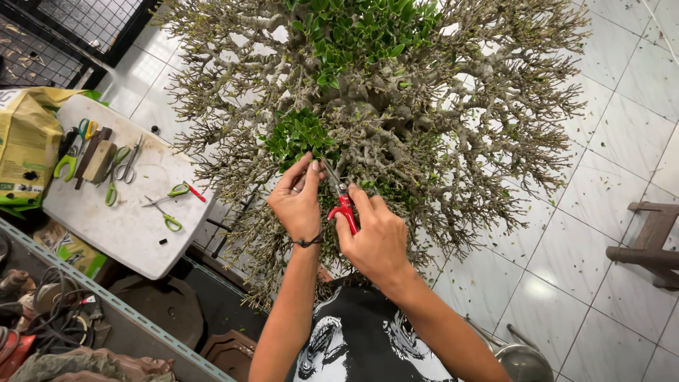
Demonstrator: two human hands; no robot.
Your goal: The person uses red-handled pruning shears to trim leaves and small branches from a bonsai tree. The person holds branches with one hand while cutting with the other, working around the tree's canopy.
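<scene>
A large bonsai tree [396, 106] with dense bare grey twigs and a few green leaf clusters fills the middle of the view. My right hand [375, 237] grips red-handled pruning shears [344, 206], their blades pointing up into the twigs beside a green leaf cluster [297, 138]. My left hand [297, 198] reaches in just left of the shears, fingers pinching at twigs under that cluster. A dark cord circles my left wrist.
A white tabletop [120, 226] at left carries several green-handled scissors and cutters [170, 205] and a wooden block [99, 161]. A yellow bag [25, 145] lies beside it. Cables [53, 311] sit lower left; a wooden stool [647, 244] stands at right on white floor tiles.
</scene>
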